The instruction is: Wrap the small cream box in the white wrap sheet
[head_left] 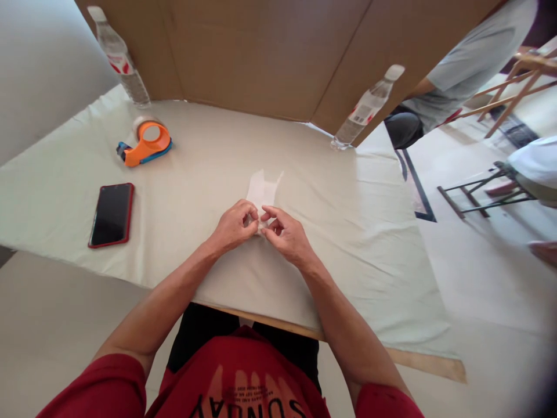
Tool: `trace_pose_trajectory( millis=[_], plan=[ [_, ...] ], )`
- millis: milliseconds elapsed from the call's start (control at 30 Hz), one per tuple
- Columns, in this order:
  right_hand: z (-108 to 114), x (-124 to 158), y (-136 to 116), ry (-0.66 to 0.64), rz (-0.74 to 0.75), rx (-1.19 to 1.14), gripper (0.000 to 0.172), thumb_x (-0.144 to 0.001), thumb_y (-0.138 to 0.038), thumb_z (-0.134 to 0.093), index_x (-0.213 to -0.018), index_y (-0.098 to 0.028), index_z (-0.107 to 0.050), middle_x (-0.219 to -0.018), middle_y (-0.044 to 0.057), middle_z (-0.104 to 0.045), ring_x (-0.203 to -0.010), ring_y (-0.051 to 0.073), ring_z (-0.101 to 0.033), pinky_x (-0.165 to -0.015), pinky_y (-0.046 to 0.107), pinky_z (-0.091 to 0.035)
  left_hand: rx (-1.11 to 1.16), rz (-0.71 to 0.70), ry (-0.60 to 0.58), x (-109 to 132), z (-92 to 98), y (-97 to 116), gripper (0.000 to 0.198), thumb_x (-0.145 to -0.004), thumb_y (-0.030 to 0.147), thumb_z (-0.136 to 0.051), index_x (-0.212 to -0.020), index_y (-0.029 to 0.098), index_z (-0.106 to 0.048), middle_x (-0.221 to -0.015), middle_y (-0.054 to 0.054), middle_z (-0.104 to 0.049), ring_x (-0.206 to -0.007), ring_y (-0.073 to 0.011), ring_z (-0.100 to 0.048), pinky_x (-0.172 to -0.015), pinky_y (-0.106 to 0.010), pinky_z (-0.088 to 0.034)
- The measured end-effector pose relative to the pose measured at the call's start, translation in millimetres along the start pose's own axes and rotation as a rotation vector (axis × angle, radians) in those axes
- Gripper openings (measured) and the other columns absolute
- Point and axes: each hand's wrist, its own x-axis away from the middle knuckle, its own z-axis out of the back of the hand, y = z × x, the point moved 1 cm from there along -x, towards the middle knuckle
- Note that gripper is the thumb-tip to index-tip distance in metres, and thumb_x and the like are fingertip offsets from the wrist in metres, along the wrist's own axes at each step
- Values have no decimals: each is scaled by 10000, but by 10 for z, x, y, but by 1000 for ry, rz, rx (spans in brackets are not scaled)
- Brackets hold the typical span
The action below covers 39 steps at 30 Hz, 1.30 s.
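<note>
A thin white piece of paper (262, 190), its far end split into two upright points, lies on the cloth-covered table in front of me. My left hand (238, 225) is closed, with thumb and index finger pinching the paper's near end. From the other side my right hand (285, 232) curls its fingers and thumb round the same near end, its index finger lifted a little. The fingertips of both hands almost meet. Most of the crumpled near end is hidden behind them.
A phone (112, 215) and an orange tape dispenser (148, 145) lie on the left of the table (195, 151). Water bottles stand at back left (122, 64) and back right (368, 107) against a cardboard panel (261, 52). A person in grey (465, 69) sits beyond it.
</note>
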Motion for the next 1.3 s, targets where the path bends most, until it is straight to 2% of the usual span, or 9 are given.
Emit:
trace_pose_trajectory(
  millis=[200,367,533,633,833,967,1133,1233,1300],
  plan=[
    [-17,-15,19,-15,53,149,414,-845,-209,-581,-1257,-223,-613,-1071,65,-704,-677,131,-598,-707,306,-528,17,7,-20,0,11,28,44,-784,154,-565,-768,195,-573,-959,-26,-652,-704,-109,-531,-676,-255,-447],
    [-20,-3,9,-39,81,227,448,-870,-197,-559,-1317,-214,-572,-1109,75,-698,-702,143,-619,-741,319,-534,-215,138,-10,2,131,205,25,-799,189,-596,-805,203,-616,-999,-43,-635,-696,-134,-559,-641,-280,-455],
    [-41,-1,14,-20,76,311,510,-861,-177,-548,-1367,-241,-538,-1169,78,-702,-743,170,-654,-793,352,-541,-396,135,-3,-133,154,271,218,-815,382,-680,-726,204,-592,-777,-26,-604,-562,-135,-498,-534,-279,-374],
    [-45,6,4,-11,48,310,542,-858,-195,-562,-1397,-222,-512,-1215,96,-692,-757,179,-668,-821,372,-549,-365,146,-14,-190,91,204,341,-828,461,-669,-641,201,-551,-703,-21,-593,-581,-142,-523,-529,-269,-371],
    [-51,3,-8,-1,-3,250,611,-863,-225,-567,-1460,-194,-442,-1143,95,-711,-729,164,-665,-802,351,-547,-165,134,-30,-110,67,101,349,-863,523,-646,-748,195,-609,-784,-21,-629,-656,-135,-557,-613,-271,-445],
    [-33,-9,0,-18,1,219,618,-855,-220,-561,-1460,-208,-440,-1161,94,-707,-687,145,-639,-740,328,-542,-187,121,21,-77,16,59,285,-861,457,-662,-761,200,-591,-798,-21,-617,-671,-142,-551,-628,-282,-457],
    [205,-85,-80,-87,84,215,446,-834,-239,-592,-1279,-224,-615,-1106,68,-716,-620,114,-593,-638,278,-507,-250,25,69,-95,-51,29,133,-782,230,-695,-776,215,-563,-942,-63,-658,-983,-242,-605,-864,-390,-514],
    [420,-278,-138,-26,67,356,338,-869,-248,-560,-1182,-215,-683,-976,51,-738,-615,126,-583,-642,278,-477,-204,3,41,-104,-55,35,170,-739,148,-684,-794,223,-542,-1144,-98,-662,-1156,-279,-588,-994,-447,-493],
    [497,-464,-135,-53,27,520,405,-873,-203,-536,-1258,-219,-660,-861,34,-741,-640,155,-608,-671,290,-453,-172,14,6,-107,-57,49,177,-750,132,-658,-835,227,-536,-1228,-109,-650,-1213,-286,-578,-1028,-460,-484]
  ],
)
